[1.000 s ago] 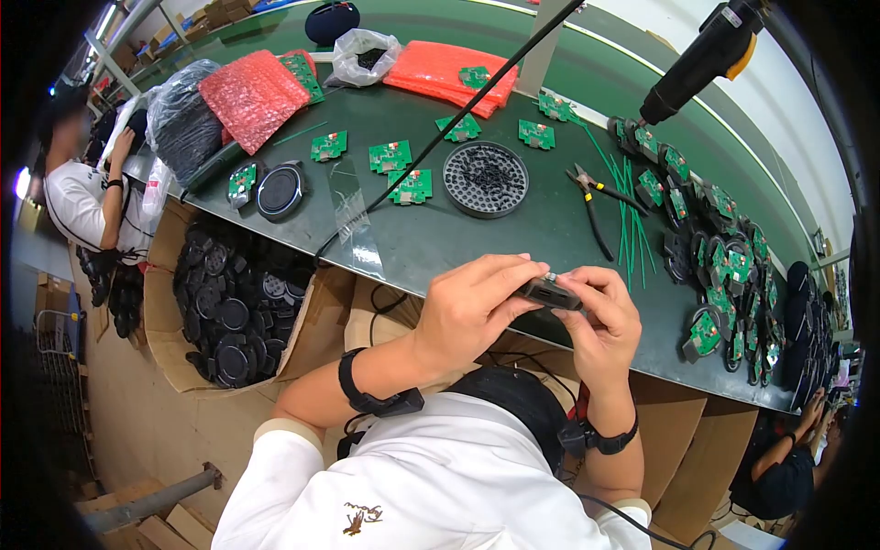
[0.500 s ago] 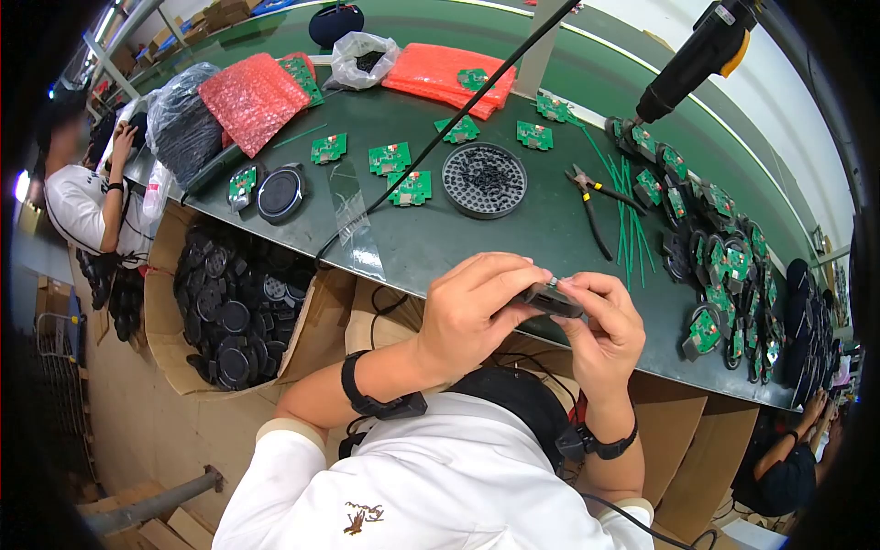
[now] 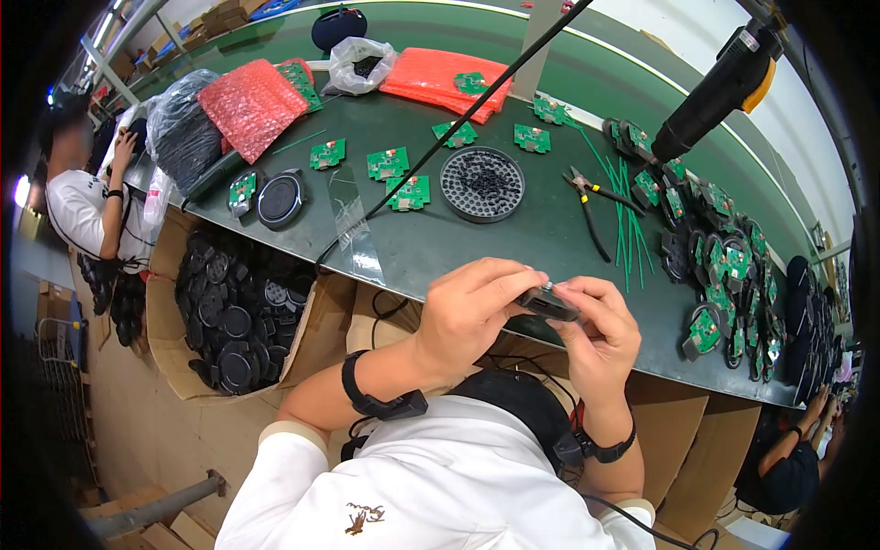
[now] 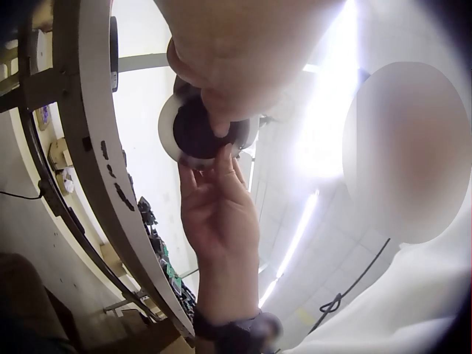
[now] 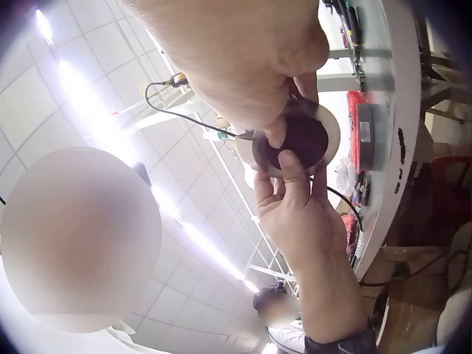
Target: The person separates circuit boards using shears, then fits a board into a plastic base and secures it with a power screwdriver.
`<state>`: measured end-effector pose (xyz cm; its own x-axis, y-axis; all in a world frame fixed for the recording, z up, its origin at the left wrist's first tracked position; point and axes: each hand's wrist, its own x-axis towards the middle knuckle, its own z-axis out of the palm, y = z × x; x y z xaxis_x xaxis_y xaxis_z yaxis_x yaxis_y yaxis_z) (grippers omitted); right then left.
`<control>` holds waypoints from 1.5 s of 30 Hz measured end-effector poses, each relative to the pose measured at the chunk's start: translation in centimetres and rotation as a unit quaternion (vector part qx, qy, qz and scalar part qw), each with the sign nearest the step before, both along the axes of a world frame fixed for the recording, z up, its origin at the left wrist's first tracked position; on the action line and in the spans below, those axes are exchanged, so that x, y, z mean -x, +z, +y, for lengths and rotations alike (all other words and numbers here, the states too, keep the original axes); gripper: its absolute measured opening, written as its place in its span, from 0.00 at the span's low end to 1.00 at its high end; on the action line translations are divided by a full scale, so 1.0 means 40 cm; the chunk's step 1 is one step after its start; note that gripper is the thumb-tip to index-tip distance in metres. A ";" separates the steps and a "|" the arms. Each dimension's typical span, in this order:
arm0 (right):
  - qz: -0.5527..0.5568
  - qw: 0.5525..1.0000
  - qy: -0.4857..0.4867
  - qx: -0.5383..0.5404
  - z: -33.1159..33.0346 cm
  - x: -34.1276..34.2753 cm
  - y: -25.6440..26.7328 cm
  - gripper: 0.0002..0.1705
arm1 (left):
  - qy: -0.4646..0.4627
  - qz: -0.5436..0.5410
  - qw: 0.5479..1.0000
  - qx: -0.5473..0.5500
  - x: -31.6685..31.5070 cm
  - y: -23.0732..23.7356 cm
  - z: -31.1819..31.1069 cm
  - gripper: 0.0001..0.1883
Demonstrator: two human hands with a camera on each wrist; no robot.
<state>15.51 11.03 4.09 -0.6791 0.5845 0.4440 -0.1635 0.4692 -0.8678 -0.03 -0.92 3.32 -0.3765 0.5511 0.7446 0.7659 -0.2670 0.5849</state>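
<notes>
In front of the body, over the table's near edge, both hands hold a round dark plastic housing [image 3: 550,303]. My left hand [image 3: 472,312] grips its left side, and my right hand [image 3: 600,335] pinches the right side between thumb and fingers. From the right wrist, the dark disc of the housing [image 5: 308,140] appears inside a paler rim, with both thumbs against its underside. The left wrist view has the right hand [image 4: 220,214] reaching up to the same disc from below. The side of the housing turned towards the table is mostly hidden by fingers.
On the green table [image 3: 412,247] are a round tray of small black parts [image 3: 483,185], cutters [image 3: 591,206], green strips [image 3: 631,225] and circuit boards [image 3: 388,163]. Assembled housings [image 3: 724,266] pile up right, beneath a hanging electric screwdriver [image 3: 720,87]. A carton [image 3: 316,335] of black parts stands lower left.
Both hands keep their hold; the housing has tilted slightly between the fingers. The hanging screwdriver has swung a little to the right and lower in the head view.
</notes>
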 end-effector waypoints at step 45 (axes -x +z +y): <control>0.007 0.994 0.109 0.000 0.047 -0.015 0.031 0.14 | -0.073 -0.044 0.996 0.028 0.018 -0.001 -0.008 0.28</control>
<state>16.12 12.90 5.32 -0.7836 0.4240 0.4540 -0.2728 0.4218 -0.8647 -0.77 -1.25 3.27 -0.3517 0.6448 0.6786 0.6664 -0.3367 0.6653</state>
